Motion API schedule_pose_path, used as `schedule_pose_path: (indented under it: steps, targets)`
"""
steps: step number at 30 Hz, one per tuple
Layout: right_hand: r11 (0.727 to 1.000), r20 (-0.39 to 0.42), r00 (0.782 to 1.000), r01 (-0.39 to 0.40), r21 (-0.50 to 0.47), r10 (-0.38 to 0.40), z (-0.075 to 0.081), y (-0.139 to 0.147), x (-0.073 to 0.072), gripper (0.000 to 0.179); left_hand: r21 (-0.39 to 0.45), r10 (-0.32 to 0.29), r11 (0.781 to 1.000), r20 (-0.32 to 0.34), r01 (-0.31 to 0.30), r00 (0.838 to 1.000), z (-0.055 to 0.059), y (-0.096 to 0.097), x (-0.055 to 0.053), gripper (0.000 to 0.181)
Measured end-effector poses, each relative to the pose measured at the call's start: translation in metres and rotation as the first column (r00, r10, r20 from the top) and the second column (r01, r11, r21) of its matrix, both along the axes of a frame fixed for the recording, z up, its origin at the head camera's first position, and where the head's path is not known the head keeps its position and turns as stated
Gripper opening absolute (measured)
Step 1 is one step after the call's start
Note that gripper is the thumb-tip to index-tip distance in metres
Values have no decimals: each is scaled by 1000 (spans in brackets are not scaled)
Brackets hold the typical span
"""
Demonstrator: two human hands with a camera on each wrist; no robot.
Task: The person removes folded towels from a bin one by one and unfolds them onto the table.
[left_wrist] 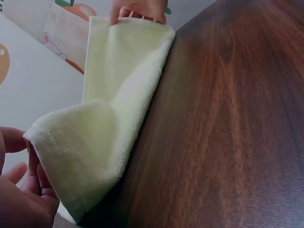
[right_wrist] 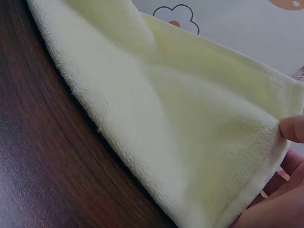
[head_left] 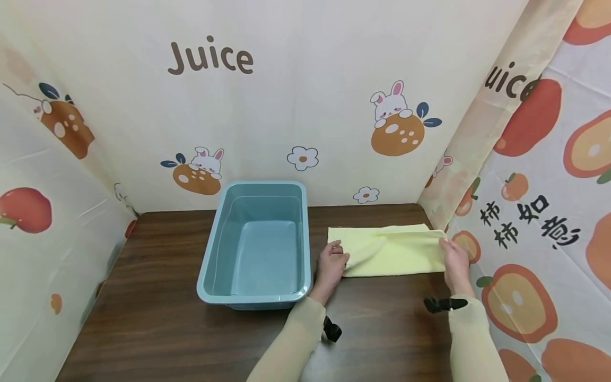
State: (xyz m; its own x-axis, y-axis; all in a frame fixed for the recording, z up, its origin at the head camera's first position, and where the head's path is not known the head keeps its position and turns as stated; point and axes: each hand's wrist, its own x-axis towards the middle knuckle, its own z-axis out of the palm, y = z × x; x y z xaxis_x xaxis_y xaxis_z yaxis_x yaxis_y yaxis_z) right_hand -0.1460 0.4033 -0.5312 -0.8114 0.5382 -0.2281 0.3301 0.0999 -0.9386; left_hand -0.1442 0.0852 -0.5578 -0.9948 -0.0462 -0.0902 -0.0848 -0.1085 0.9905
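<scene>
A pale yellow towel (head_left: 396, 252) lies folded in a long strip on the right side of the table. At its left end my left hand (head_left: 332, 265) pinches an edge between thumb and fingers; the left wrist view shows that towel corner (left_wrist: 71, 142) lifted and bent over. My right hand (head_left: 457, 262) grips the opposite end, and in the right wrist view its thumb (right_wrist: 292, 128) presses on top with the fingers beneath the edge. Shallow creases run across the cloth between both hands.
A blue plastic basin (head_left: 267, 254) stands just left of my left hand, with nothing inside. Dark wood tabletop (head_left: 157, 318) lies beneath everything. Printed curtains (head_left: 286, 106) close off the back and both sides, the right one close to my right hand.
</scene>
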Motion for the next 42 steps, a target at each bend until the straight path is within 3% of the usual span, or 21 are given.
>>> schedule_pose_path:
  steps: [3, 7, 10, 15, 22, 24, 28, 33, 38, 42]
  targets:
    - [995, -58, 994, 86, -50, -89, 0, 1, 5, 41, 0, -25, 1000, 36, 25, 999, 0, -1, 3, 45]
    - [972, -149, 969, 174, -160, -198, 0, 2, 14, 20, -15, -52, 998, 83, 54, 995, -1, -4, 6, 41]
    - [966, -187, 960, 174, -192, -210, -1, 3, 22, 18, -39, -44, 998, 107, 49, 993, -1, -7, 10, 34]
    - [957, -148, 964, 185, -225, -221, -6, 6, 36, 24, -57, -46, 997, 103, 52, 994, -4, -13, 16, 27]
    - [958, -88, 977, 168, -231, -192, -15, 12, 48, 58, -41, -74, 996, 2, 74, 997, -10, -22, 24, 22]
    - [958, -63, 980, 172, -228, -191, -17, 13, 51, 50, -40, -94, 995, -7, 94, 996, -10, -25, 27, 18]
    - [952, -52, 979, 179, -248, -197, -21, 15, 60, 20, -22, -137, 990, 44, 138, 990, -7, -30, 33, 11]
    - [919, -125, 964, 179, -351, -236, -22, 15, 70, 24, 17, -162, 987, 51, 162, 985, -7, -33, 39, 16]
    - [899, -181, 953, 152, -412, -244, -25, 14, 79, 24, -2, -209, 978, 47, 209, 977, 13, -39, 50, 34]
    - [904, -186, 957, 130, -407, -221, -28, 16, 86, 24, -73, -252, 964, 46, 255, 967, 29, -45, 58, 27]
